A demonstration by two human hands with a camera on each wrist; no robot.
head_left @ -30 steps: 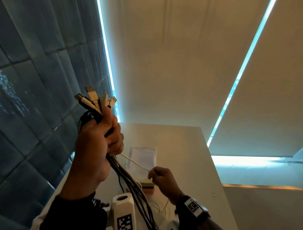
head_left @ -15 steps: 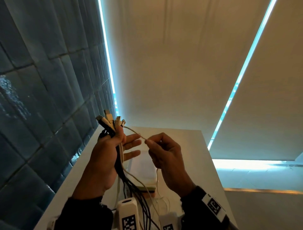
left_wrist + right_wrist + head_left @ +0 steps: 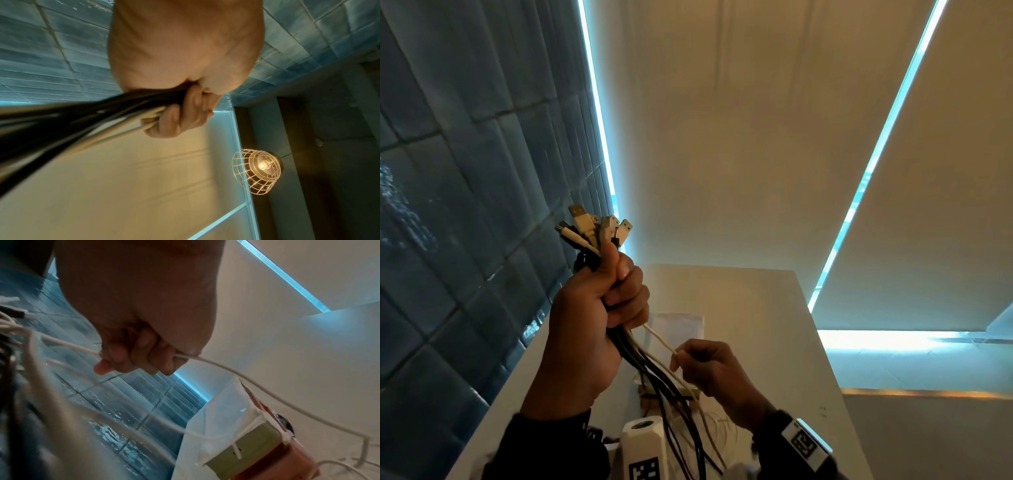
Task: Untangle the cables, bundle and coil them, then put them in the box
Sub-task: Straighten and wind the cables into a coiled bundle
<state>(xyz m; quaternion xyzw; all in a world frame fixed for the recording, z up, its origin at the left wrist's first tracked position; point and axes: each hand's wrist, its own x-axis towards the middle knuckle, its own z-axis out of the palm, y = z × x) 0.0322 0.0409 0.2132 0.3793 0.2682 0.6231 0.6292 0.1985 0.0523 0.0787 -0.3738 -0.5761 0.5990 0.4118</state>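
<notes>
Black and white cables (image 3: 654, 363) bunched in left hand (image 3: 592, 318), right hand (image 3: 709, 366) pinching one white strand (image 3: 659, 337).

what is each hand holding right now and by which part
The left hand grips the cable bundle just below its plug ends. The right hand pinches one white cable along its length, away from any plug.

A bundle of black and white cables (image 3: 654, 370) hangs upright, plugs (image 3: 595, 228) fanned on top; one white cable (image 3: 659, 337) (taut) angles away above the box (image 3: 246, 444).
</notes>
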